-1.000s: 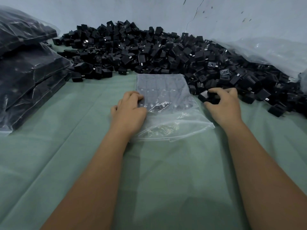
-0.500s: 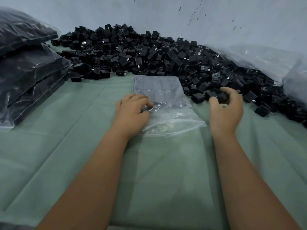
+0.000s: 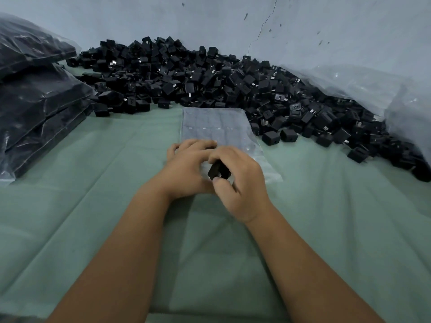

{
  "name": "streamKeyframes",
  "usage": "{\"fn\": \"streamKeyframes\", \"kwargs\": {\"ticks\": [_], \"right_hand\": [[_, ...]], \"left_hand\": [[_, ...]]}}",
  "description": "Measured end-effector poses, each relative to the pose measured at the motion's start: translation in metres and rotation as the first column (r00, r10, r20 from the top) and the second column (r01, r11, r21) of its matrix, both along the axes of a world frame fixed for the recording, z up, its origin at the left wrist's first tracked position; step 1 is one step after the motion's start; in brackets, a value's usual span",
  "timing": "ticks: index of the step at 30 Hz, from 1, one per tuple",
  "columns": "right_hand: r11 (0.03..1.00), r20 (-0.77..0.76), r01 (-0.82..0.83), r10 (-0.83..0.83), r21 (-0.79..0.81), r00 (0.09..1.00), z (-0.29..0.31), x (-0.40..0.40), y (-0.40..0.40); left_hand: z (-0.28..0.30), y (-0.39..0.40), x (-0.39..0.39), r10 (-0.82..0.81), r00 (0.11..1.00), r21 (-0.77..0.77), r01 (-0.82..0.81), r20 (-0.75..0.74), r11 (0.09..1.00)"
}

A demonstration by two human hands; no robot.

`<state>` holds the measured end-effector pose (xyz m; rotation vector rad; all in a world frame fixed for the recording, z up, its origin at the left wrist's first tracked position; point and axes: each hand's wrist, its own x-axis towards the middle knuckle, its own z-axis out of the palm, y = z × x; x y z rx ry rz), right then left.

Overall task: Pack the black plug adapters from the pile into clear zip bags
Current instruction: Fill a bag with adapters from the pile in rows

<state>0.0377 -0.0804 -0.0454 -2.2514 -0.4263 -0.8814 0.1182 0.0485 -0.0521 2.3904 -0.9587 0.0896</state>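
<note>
Adapter [image 3: 218, 171], one black cube, sits pinched between the thumb and curled fingers of the right hand [image 3: 242, 183], right over the near end of the bag [image 3: 217, 127], which lies flat on the green cloth [image 3: 116, 206]. Left hand [image 3: 186, 169] rests on that same end of the bag with fingers curled, apparently gripping the mouth, though whether the mouth is parted I cannot tell, since both hands cover it. To do this step well, I judge the left hand should lift the upper film so the opening gapes, and the right should slide the adapter in flat-side first, prongs away from the plastic, then push it toward the far end. Beyond the bag, touching its far right edge, spreads the pile [image 3: 210, 78] of adapters, against the wall [image 3: 326, 24]. Left of the bag, well apart, is a stack of filled bags [image 3: 35, 101]; right of the pile lies loose clear plastic [image 3: 373, 89]. Stray adapters crowding the bag's right side could snag it.
</note>
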Motion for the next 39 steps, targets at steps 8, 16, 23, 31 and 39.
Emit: {"fn": "streamKeyframes", "kwargs": {"ticks": [8, 16, 23, 31, 39], "right_hand": [[0.987, 0.064, -0.012, 0.022, -0.159, 0.998, 0.001, -0.004, -0.01], [0.94, -0.194, 0.117, -0.186, -0.32, 0.963, -0.012, 0.015, -0.008], [0.932, -0.292, 0.236, -0.315, -0.273, 0.903, -0.015, 0.016, -0.009], [0.947, -0.457, 0.318, -0.301, -0.04, 0.837, -0.015, 0.025, -0.009], [0.945, -0.433, 0.297, -0.213, 0.136, 0.876, -0.013, 0.023, -0.006]], "left_hand": [[0.012, 0.0, -0.004, 0.008, 0.943, -0.537, -0.197, -0.333, 0.82], [0.014, 0.003, -0.004, -0.153, 0.916, -0.684, -0.159, -0.372, 0.712], [0.014, 0.008, 0.006, -0.125, 0.882, -0.75, -0.304, -0.455, 0.587], [0.008, 0.007, 0.017, 0.145, 0.789, -0.691, -0.597, -0.596, 0.408], [-0.004, 0.002, 0.019, 0.242, 0.843, -0.555, -0.506, -0.48, 0.66]]}}
